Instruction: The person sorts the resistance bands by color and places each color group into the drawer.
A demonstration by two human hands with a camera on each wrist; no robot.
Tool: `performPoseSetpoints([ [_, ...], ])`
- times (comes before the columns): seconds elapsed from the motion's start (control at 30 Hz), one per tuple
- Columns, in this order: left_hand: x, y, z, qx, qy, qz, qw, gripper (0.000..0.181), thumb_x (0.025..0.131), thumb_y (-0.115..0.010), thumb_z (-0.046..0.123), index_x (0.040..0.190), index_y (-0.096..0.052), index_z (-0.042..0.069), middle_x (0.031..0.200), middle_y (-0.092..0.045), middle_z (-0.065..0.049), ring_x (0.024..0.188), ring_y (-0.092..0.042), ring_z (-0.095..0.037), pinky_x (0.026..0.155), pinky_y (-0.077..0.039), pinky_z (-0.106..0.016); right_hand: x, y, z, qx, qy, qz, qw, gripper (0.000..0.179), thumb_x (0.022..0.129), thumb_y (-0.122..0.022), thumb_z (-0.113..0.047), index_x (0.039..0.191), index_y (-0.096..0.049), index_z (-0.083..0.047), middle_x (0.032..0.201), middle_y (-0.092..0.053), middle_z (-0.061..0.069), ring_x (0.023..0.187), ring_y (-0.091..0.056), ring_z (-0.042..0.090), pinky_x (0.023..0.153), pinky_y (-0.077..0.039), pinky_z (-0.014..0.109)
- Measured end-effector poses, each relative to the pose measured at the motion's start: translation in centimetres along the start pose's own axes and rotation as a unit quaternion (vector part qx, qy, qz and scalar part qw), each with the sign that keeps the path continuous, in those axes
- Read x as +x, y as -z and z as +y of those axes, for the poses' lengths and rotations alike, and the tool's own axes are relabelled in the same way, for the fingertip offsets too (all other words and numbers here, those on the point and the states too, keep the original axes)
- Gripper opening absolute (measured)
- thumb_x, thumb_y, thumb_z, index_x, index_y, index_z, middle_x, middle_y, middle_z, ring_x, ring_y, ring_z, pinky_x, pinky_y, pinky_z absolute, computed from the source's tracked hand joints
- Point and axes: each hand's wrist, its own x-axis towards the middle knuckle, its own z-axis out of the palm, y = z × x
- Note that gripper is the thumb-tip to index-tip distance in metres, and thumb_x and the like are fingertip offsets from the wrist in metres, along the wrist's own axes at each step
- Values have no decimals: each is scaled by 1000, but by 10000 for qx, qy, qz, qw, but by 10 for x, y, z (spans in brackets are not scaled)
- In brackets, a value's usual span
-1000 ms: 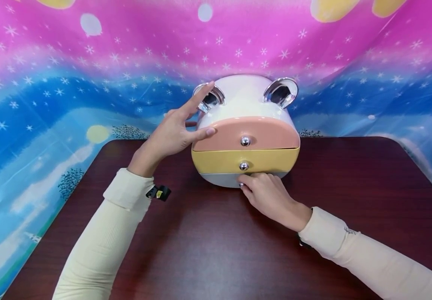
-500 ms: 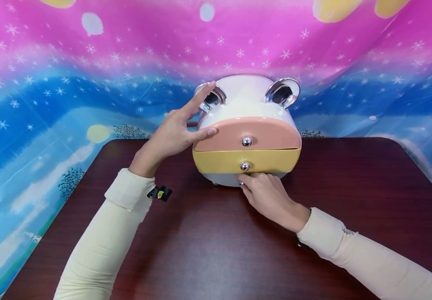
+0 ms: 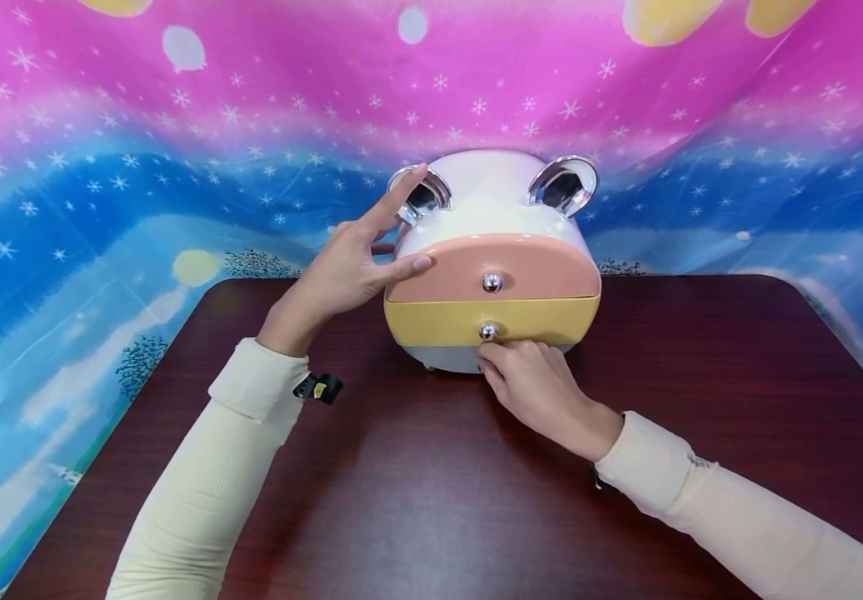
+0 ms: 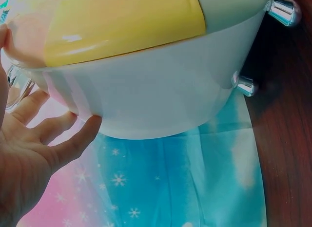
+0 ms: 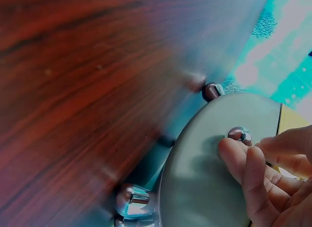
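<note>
A rounded drawer box [image 3: 487, 200] with shiny silver ears stands on the table, its front split into a pink top drawer [image 3: 446, 267], a yellow middle drawer [image 3: 431, 323] and a grey bottom drawer [image 3: 439, 358]. My left hand [image 3: 345, 262] rests on the box's left side, fingers fairly straight and thumb against the pink front. The left wrist view has those fingertips touching the white side wall [image 4: 156, 95]. With my right hand [image 3: 536, 387] I pinch the bottom drawer's silver knob [image 5: 240, 135]. All three drawers sit in the box.
The dark red-brown table [image 3: 401, 500] carries the box near its back edge. Behind hangs a pink and blue snowflake cloth [image 3: 251, 125]. Short silver feet [image 4: 246, 85] lift the box's base off the tabletop.
My right hand has risen slightly at the bottom knob. The left hand and the box hold nearly the same place, and the drawers look unchanged.
</note>
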Motion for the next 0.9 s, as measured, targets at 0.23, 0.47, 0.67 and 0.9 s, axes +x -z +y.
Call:
performPoseSetpoints([
  [0.23,0,0,1,-56,-113,12,9999,89,91,-73,64,157,-13,68,172,-31,-1,142,-56,-36,105,-57,-53,2,2,0,26,-4,-11,10000,5,94,-71,-4,93,-75,-7,73,-70,2,59,-65,20,47,-50,37],
  [0.47,-2,-3,0,-38,-143,34,9999,88,92,-71,63,157,-12,67,172,-32,-1,141,-57,-36,105,-57,-52,1,2,1,24,-22,-63,10000,6,95,-71,-6,95,-77,-7,73,-71,3,59,-64,19,46,-49,34],
  [0.67,-12,-10,-4,257,-407,108,9988,86,97,-68,57,161,-11,60,170,-34,-8,141,-57,-34,107,-56,-52,-7,6,4,53,-94,22,9999,7,95,-73,-7,99,-78,-9,82,-74,4,66,-69,22,48,-52,37],
  [0.9,-47,-17,-20,821,-90,-27,9966,89,101,-67,50,164,-5,55,174,-26,5,161,-28,-28,123,-35,-65,-25,29,21,-27,-431,237,9988,12,92,-74,-5,102,-79,-10,81,-73,3,64,-64,17,46,-49,36],
])
